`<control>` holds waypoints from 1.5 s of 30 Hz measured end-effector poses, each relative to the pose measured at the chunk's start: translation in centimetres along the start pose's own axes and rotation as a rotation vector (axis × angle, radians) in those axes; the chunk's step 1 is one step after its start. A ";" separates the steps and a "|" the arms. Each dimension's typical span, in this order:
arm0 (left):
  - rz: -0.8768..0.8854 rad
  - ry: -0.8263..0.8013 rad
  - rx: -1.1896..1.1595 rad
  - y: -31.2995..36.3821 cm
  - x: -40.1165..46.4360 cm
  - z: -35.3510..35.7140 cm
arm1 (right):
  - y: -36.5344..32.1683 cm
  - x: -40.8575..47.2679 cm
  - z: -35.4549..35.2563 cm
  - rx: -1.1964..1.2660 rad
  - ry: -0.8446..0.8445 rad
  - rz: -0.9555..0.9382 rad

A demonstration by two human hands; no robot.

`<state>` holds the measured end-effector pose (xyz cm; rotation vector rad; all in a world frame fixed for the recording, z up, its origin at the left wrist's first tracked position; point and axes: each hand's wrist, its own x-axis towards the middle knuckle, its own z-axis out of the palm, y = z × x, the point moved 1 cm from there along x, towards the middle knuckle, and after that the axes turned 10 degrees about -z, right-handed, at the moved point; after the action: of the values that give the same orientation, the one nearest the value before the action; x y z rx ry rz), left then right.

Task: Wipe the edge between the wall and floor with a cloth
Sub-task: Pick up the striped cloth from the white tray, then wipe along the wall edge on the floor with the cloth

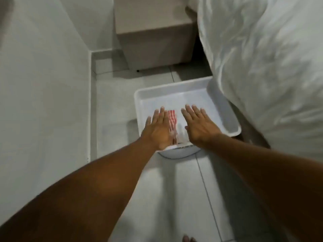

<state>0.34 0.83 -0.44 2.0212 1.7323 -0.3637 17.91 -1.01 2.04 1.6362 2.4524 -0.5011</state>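
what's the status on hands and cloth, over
Left hand and right hand open, flat above tray. Striped cloth in tray, ungrasped. Wall-floor edge unobstructed.

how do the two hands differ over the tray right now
The left hand lies partly over the red-striped cloth, while the right hand is over bare tray. The left sits nearer the tray's wall-side rim, the right nearer the bed side. Both are flat, palms down, fingers extended, gripping nothing.
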 end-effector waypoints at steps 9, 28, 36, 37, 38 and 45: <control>-0.056 -0.055 -0.129 2.8 7.1 6.7 | 3.7 4.8 4.8 0.034 -0.078 -0.051; -0.139 0.111 -0.235 -7.4 -13.7 4.8 | -15.5 -3.6 3.1 0.089 0.052 -0.150; -0.381 -0.023 -0.162 -18.4 -21.8 24.3 | -25.3 -3.0 23.2 0.074 -0.150 -0.329; -0.381 -0.047 -0.159 -19.4 -22.2 26.7 | -25.7 -2.7 25.6 0.064 -0.174 -0.333; -0.386 -0.077 -0.152 -20.5 -22.5 29.5 | -26.1 -2.4 28.3 0.058 -0.194 -0.339; -0.408 0.120 0.014 -26.1 -23.2 44.9 | -25.3 0.6 40.7 0.078 -0.245 -0.414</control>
<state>-25.28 -38.56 -32.48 1.7192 2.2245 -0.3882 -7.88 -23.79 -31.28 1.0086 2.6044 -0.8062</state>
